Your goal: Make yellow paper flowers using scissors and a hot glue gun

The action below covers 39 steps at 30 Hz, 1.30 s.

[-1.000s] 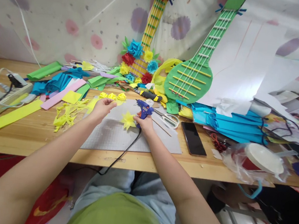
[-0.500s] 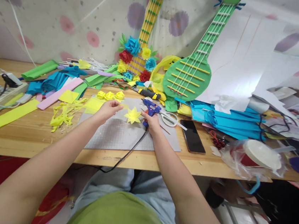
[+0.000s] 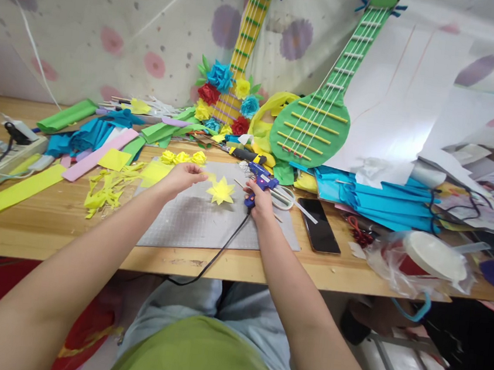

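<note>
My L hand [image 3: 183, 179] pinches a thin yellow petal [image 3: 211, 177]; my R hand [image 3: 263, 200], apart, grips a blue glue gun [image 3: 266, 180]. Yellow flower [image 3: 221, 192] between them, prob. v. light, soft, easily creased; best held nr its base.

Bright light; glare on white sheet [image 3: 391, 109]; edges stretched, blurry

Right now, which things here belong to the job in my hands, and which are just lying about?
Apparently in the job:
- blue glue gun, in your right hand
- yellow paper flower, apparently held by your left hand
- gray mat, beneath them

Apparently lying about:
- phone
- lidded cup
- pink paper strip
</note>
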Each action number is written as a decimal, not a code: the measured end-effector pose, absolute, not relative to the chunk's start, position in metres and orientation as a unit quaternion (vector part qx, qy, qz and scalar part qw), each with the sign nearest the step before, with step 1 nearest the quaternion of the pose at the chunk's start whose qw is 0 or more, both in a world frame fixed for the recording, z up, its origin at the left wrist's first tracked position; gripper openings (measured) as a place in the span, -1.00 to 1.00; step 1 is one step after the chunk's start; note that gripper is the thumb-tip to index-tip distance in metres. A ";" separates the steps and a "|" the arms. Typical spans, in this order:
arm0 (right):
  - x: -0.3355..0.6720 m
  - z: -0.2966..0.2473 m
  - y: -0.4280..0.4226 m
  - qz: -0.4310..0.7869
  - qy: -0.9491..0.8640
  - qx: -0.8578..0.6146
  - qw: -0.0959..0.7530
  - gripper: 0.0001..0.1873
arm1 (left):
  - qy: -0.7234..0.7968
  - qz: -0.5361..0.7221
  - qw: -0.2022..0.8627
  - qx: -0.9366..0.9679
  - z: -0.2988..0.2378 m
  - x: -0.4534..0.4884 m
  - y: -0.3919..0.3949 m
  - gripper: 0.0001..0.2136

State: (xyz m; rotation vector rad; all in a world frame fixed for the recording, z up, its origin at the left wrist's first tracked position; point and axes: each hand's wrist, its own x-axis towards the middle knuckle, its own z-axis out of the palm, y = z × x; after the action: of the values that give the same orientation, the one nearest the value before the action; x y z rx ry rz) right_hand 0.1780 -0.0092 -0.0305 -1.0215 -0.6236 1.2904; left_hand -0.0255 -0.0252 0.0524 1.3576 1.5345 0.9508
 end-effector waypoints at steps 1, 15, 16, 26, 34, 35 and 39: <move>0.179 -0.030 -0.009 0.565 -0.270 -0.447 0.639 -0.64 | 0.619 0.375 0.425 0.544 0.052 -0.024 -0.025 -0.83; 0.177 -0.025 -0.013 0.565 -0.260 -0.442 0.646 -0.74 | 0.606 0.313 0.415 0.603 0.061 -0.012 -0.009 -0.80; 0.177 -0.025 -0.013 0.565 -0.263 -0.444 0.644 -0.75 | 0.603 0.276 0.405 0.629 0.065 -0.011 -0.004 -0.82; 0.177 -0.023 -0.014 0.562 -0.262 -0.458 0.637 -0.76 | 0.567 -0.055 0.266 0.778 0.097 0.012 0.038 -0.89; 0.176 -0.026 -0.015 0.554 -0.297 -0.466 0.622 -0.78 | 0.565 -0.070 0.239 0.786 0.088 0.019 0.033 -0.91; 0.177 -0.026 -0.015 0.553 -0.299 -0.464 0.624 -0.78 | 0.565 -0.077 0.238 0.786 0.089 0.020 0.033 -0.90; 0.177 -0.027 -0.014 0.550 -0.308 -0.460 0.625 -0.76 | 0.559 -0.114 0.215 0.793 0.091 0.023 0.032 -0.85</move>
State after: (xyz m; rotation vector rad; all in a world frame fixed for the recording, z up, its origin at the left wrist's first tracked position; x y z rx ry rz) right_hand 0.1770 -0.0142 -0.0272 -1.0551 -0.7075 1.2632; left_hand 0.0230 0.0323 0.0910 2.1983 1.5498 -0.3160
